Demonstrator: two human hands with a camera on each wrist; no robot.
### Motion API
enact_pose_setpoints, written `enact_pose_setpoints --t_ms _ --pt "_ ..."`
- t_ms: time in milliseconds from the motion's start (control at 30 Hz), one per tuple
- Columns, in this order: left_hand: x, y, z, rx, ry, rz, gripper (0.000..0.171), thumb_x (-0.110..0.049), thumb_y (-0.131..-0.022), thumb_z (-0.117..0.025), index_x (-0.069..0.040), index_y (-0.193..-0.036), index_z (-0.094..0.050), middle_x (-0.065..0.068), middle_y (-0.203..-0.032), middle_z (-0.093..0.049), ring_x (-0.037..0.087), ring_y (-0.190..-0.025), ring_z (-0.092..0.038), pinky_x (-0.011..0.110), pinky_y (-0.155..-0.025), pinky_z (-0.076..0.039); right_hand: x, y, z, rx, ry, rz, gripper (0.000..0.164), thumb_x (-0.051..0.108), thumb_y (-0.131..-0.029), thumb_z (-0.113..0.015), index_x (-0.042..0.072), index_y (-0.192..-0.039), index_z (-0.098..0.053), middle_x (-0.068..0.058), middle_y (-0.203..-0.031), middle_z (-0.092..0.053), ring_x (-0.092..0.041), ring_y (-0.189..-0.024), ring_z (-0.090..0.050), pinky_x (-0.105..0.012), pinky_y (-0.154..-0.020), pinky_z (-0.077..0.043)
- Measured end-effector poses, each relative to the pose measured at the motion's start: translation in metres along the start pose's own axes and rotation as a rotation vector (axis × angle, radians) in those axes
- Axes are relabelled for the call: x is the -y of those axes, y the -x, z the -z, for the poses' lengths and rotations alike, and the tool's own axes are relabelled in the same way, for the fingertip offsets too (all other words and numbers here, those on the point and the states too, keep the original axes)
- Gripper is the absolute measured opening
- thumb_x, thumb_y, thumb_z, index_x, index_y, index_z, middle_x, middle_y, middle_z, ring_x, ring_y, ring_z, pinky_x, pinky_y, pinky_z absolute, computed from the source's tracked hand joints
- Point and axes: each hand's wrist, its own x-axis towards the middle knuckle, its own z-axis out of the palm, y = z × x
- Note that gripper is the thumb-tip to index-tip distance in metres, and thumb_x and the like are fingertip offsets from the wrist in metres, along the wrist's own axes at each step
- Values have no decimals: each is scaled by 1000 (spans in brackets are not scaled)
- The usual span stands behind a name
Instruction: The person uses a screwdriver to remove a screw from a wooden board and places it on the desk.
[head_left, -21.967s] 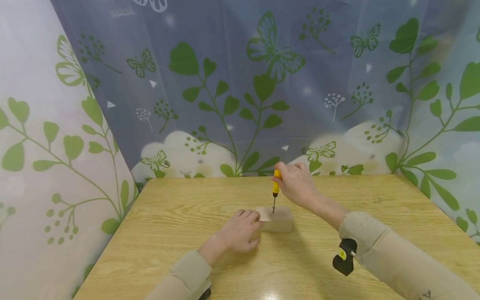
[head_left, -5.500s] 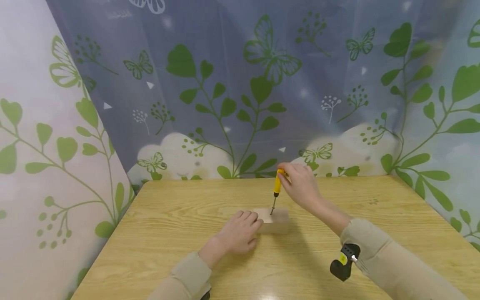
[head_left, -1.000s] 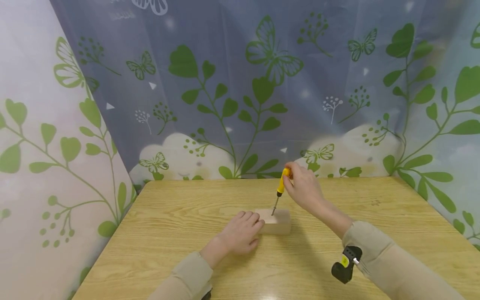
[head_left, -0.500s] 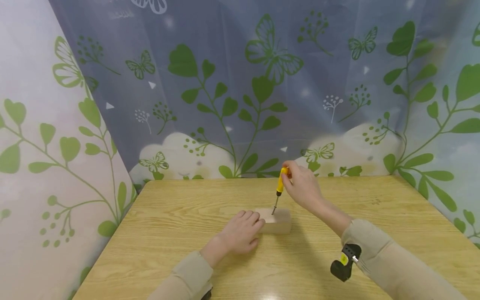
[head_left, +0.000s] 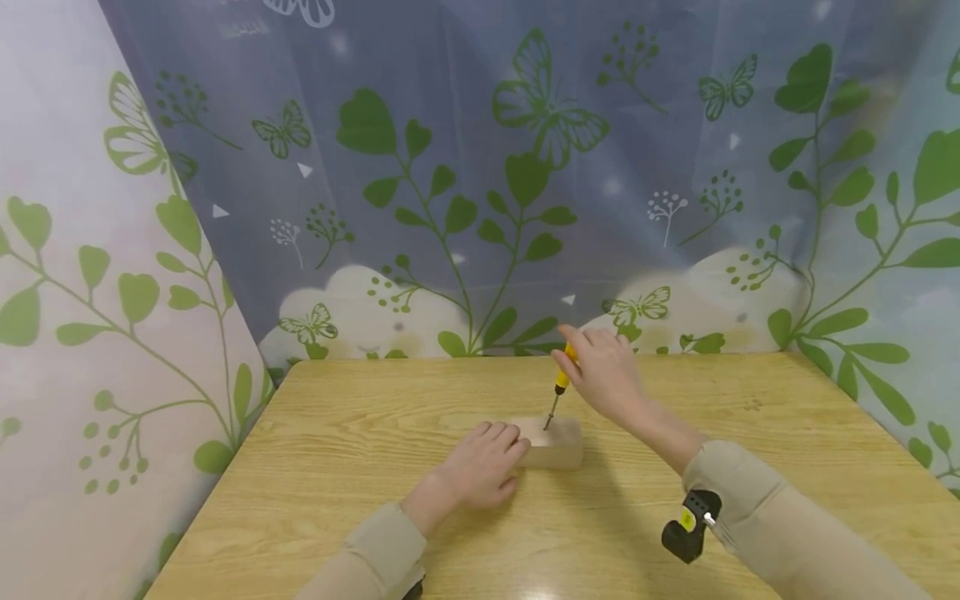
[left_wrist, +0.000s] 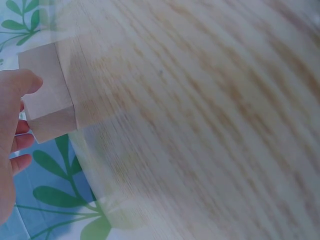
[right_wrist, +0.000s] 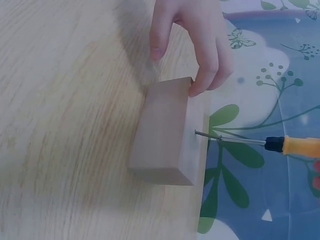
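Note:
A pale wooden block (head_left: 555,450) lies on the table in the middle of the head view. My left hand (head_left: 483,467) grips its left end, fingers over the top and thumb low on the near side. The right hand (head_left: 603,375) holds a screwdriver with a yellow handle (right_wrist: 300,146), thumb and forefinger around the grip; its upper end is hidden by the fingers. The screwdriver leans to the right, its thin shaft (right_wrist: 245,140) meeting the head of a screw (right_wrist: 205,134). That screw stands in the block's top face, much of its length showing.
The wood-grain table (head_left: 360,417) extends around the block on all sides. A printed cloth (head_left: 465,167) with leaves and butterflies hangs behind its far edge. A black wrist-worn device (head_left: 690,525) sits at the right sleeve.
Over the last half second the right thumb and forefinger shift around the screwdriver handle, covering its top. Compared with the oldest frame, the screwdriver leans further right. Left hand and block hold nearly still.

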Motion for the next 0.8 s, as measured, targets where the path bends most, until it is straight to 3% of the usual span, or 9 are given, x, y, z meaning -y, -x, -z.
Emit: enact_pose_setpoints --t_ms 267,633,800 --pt "0 0 -1 -4 0 1 44 -38 -88 -52 -15 -124 -46 2 -115 -47 17 -105 -46 31 -90 -38 -3 0 0 -56 -12 38 33 21 -87 -65 6 -116 -61 -5 -75 -57 -27 -75 -54 -36 -63 -37" --pt "0 0 1 -8 -1 -2 44 -38 -88 -53 -14 -125 -46 2 -115 -46 17 -104 -45 30 -89 -38 -1 -1 3 -37 -138 -64 34 15 -81 -71 0 -107 -55 -9 -83 -65 -26 -75 -56 -35 -64 -33" --pt "0 0 1 -11 -2 -4 43 -37 -88 -53 -14 -123 -46 2 -113 -46 17 -103 -45 30 -88 -38 -1 -1 3 -61 -171 -57 30 14 -80 -73 2 -104 -58 -8 -83 -66 -26 -77 -57 -38 -66 -35"
